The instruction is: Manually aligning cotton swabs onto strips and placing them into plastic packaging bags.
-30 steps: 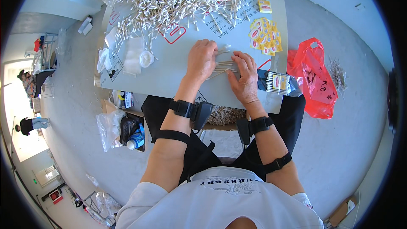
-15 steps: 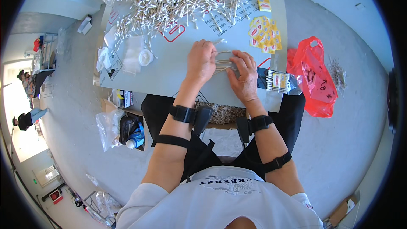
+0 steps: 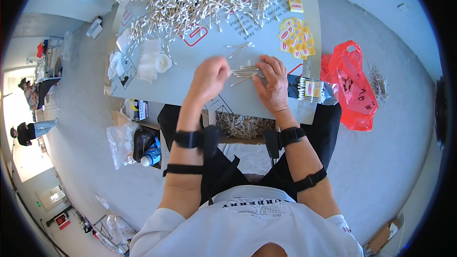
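A small row of cotton swabs point(image 3: 245, 72) lies on the sheet-covered table in front of me. My right hand point(image 3: 272, 84) is closed around their right ends, thumb on the near side and fingers on the far side. To the left of these swabs, apart from them, hovers my left hand point(image 3: 210, 77). Its fingers look curled but are smeared by motion, so whether anything is in them does not show. Beyond the row, a few loose swabs point(image 3: 242, 47) lie crossed. A big heap of cotton swabs point(image 3: 195, 4) covers the far part of the table.
Right of my right hand lies a clear pack of swabs point(image 3: 312, 89). Yellow labels point(image 3: 297, 37) and a small yellow box point(image 3: 295, 4) are farther back. At left stands a round white container point(image 3: 163, 63). A red plastic bag point(image 3: 354, 90) hangs off the right side.
My left hand has drawn away from the swabs, moving left and toward me, leaving their left ends uncovered. My right hand stays nearly in place.
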